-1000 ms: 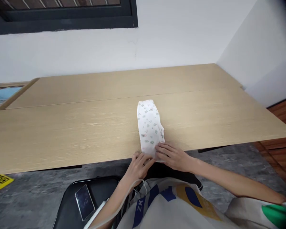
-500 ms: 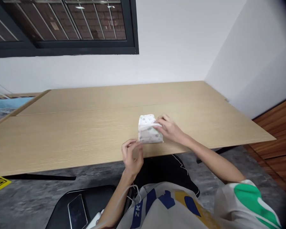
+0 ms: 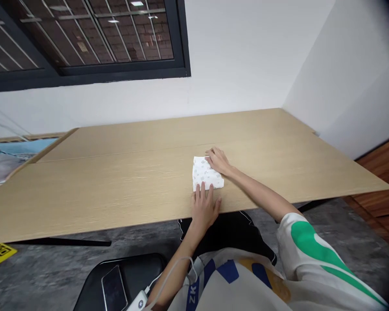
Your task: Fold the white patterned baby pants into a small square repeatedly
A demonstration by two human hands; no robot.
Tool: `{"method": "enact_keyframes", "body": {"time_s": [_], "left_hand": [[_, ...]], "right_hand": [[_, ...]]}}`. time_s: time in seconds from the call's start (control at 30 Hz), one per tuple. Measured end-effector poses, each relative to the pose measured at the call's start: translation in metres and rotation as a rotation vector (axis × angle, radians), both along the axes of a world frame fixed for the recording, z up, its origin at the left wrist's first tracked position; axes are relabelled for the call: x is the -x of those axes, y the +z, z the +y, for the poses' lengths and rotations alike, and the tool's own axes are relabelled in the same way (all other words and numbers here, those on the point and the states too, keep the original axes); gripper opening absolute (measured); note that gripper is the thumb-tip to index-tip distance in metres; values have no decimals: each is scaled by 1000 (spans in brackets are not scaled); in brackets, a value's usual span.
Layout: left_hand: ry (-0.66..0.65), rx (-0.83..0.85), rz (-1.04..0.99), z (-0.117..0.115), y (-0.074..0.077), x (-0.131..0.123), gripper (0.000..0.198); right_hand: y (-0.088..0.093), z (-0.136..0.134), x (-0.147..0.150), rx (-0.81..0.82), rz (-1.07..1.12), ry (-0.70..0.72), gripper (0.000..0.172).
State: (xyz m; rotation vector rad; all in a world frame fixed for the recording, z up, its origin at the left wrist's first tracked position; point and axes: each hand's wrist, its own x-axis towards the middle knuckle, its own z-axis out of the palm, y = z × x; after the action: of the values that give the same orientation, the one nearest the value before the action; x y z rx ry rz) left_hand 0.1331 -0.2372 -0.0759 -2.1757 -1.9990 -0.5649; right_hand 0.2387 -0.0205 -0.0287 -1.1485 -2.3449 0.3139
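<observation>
A small white cloth point(image 3: 205, 173) with a fine printed pattern lies flat and folded on the light wooden table point(image 3: 132, 181), close to its front edge. The fingertips of my left hand point(image 3: 205, 207) rest on the cloth's near edge, the fingers spread. At the far right corner of the cloth, my right hand point(image 3: 218, 160) lies with its fingers extended and its fingertips on the fabric. Neither hand grips anything.
A phone point(image 3: 114, 289) and a white device with a cable point(image 3: 138, 301) are on a black chair point(image 3: 136, 270) at the lower left. Behind the table stand a white wall and a barred window point(image 3: 97, 34). Wooden panels are at the right.
The raised flap of the cloth now lies flat. My left hand has moved right and its fingers have spread onto the near edge. My right hand has opened at the far corner.
</observation>
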Motion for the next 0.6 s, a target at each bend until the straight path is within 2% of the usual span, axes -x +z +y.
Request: {"method": "enact_keyframes", "body": {"time_s": [0.03,0.1,0.2,0.27,0.33,0.4,0.6], "left_hand": [[-2,12,1,-1,0,0,62],[-10,40,-3,-2,0,0,64],[-8,81,-24,-2,-1,-1,70],[-16,89,-35,-2,-1,-2,75],[-23,86,-41,-1,-1,-3,77],[-21,95,-41,-1,-1,-3,75],[-39,74,-50,-2,1,0,64]], "right_hand": [[2,-11,1,-54,-5,65,40],[4,-37,4,-90,-26,294,51],[0,-77,7,-33,-75,659,57],[-8,-93,8,10,-114,776,57],[-17,-97,7,49,-150,794,56],[-24,-89,6,86,-182,780,56],[-33,-36,6,138,-255,632,61]]}}
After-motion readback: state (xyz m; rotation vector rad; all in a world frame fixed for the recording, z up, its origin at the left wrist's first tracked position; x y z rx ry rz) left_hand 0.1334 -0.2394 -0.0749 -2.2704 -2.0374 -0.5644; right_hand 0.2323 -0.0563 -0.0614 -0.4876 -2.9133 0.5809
